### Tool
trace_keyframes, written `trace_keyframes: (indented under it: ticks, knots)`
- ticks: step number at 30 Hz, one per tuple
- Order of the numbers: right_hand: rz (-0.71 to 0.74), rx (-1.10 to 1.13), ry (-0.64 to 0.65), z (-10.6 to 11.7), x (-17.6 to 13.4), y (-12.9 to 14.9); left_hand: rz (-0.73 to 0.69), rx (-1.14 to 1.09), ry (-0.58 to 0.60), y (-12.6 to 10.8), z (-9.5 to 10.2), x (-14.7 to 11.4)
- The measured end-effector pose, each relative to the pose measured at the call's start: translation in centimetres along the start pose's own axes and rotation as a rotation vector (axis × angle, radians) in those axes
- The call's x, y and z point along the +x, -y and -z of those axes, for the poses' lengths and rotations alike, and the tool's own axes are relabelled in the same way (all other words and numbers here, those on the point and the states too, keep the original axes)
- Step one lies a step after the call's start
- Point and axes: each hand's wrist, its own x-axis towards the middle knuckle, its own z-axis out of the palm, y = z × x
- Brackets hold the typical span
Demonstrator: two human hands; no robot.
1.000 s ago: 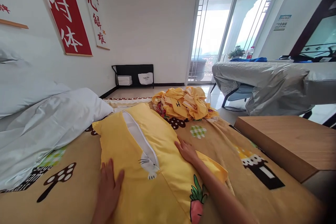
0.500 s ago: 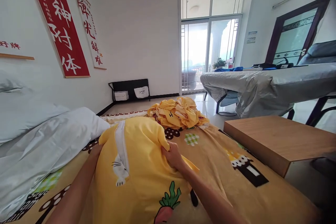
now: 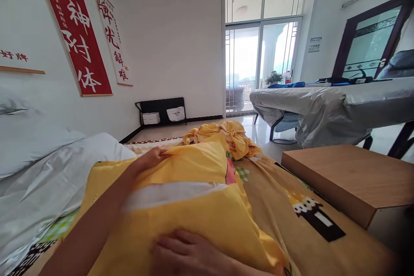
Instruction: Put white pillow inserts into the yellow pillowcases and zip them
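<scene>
Two bare hands work on one soft, plump yellow cloth pillowcase (image 3: 200, 211). The left hand (image 3: 150, 159) appears to pinch its far flap between thumb and bent fingers. The right hand (image 3: 190, 250) lies blurred over the near part, fingers close together; whether they grip the cloth or only press it, I cannot tell.

The long slit between them is the key relation: it runs roughly left to right, showing a strip of smooth white filling (image 3: 174, 192). The left hand is beyond the slit, its forearm crossing the left end; the right hand is on the near side, so each lip has a hand on its side. The left is nearer the far lip.

Half a second ago the slit pointed away from the person and both hands were at the case's sides; now it lies crosswise, and the red carrot print (image 3: 230, 171) has gone from the near edge to the far right.

The case lies on a tan blanket with printed patches (image 3: 268, 207), a crumpled heap of yellow fabric (image 3: 239, 138) just beyond, glossy white bedding (image 3: 97, 153) to the left.
</scene>
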Motion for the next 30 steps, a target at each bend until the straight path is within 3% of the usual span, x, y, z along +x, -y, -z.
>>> trace_keyframes:
  ticks: [2,4,7,10,13,16,19,22,25,28,30]
  knots:
    - [-0.197,-0.005,0.062,1.3,-0.4,-2.1,0.026,0.063,0.025,0.6,-4.3,0.7]
    - [-0.434,0.053,0.181,2.1,-2.3,-4.6,0.103,0.118,-0.024,2.2,-8.1,0.7]
    - [-0.735,0.209,0.352,1.7,-7.6,-7.6,0.294,0.211,-0.168,5.5,-11.4,-0.4]
    - [-1.030,0.394,0.457,1.0,-14.0,-8.3,0.424,0.245,-0.217,8.9,-11.7,-1.8]
    - [-1.243,0.554,0.494,1.4,-18.4,-8.3,0.448,0.245,-0.266,11.2,-11.3,-2.7]
    - [-1.442,0.687,0.324,2.5,-19.5,-8.8,0.363,0.232,-0.348,11.9,-11.5,-3.3]
    - [-1.640,1.021,0.104,2.5,-17.7,-9.1,0.162,0.203,-0.365,11.4,-11.9,-4.1]
    - [-1.730,1.184,-0.025,2.0,-14.6,-8.6,0.050,0.168,-0.331,11.0,-11.6,-5.1]
    - [-1.629,0.945,-0.193,2.5,-12.1,-7.1,0.141,0.146,-0.324,11.3,-10.2,-5.8]
    - [-1.407,0.683,-0.143,3.7,-12.4,-5.1,0.288,0.167,-0.376,12.1,-9.0,-6.4]
    - [-1.359,0.493,-0.038,3.9,-14.6,-4.1,0.335,0.175,-0.412,12.1,-9.0,-6.9]
